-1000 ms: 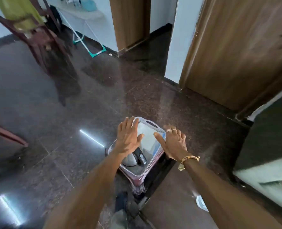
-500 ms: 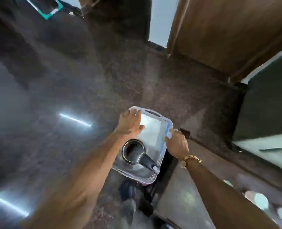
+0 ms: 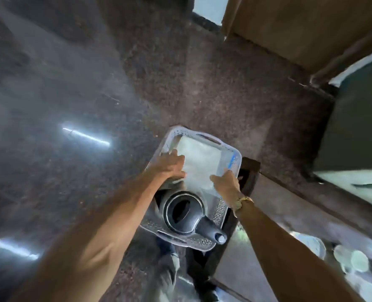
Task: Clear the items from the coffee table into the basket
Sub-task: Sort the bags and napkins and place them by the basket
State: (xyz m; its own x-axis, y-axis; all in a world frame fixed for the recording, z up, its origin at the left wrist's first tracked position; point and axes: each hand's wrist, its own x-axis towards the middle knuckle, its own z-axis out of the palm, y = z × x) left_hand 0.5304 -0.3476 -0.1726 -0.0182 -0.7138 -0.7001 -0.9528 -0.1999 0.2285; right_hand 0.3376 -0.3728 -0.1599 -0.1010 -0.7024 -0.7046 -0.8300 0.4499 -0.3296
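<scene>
A pale perforated plastic basket [image 3: 234,154] stands on the dark floor beside the coffee table's corner [image 3: 249,171]. Inside it lie a flat white packet [image 3: 202,162] at the far end and a steel-and-black kettle [image 3: 183,211] at the near end, its handle pointing toward me. My left hand [image 3: 169,167] rests with straight fingers on the packet's left edge by the basket rim. My right hand [image 3: 225,182] presses on the packet's right edge; blur hides its fingertips. A gold bracelet sits on that wrist.
The brown coffee table top [image 3: 246,271] fills the lower right, with blurred round pale shapes [image 3: 355,262] on its far part. A wooden door [image 3: 300,29] and a dark bed-like block [image 3: 359,131] stand at the right. My trouser leg [image 3: 167,273] is below the basket.
The view has tilted down and closer over the basket. Both hands stay on the white packet, and my right hand has slid from the blue rim edge inward onto it.
</scene>
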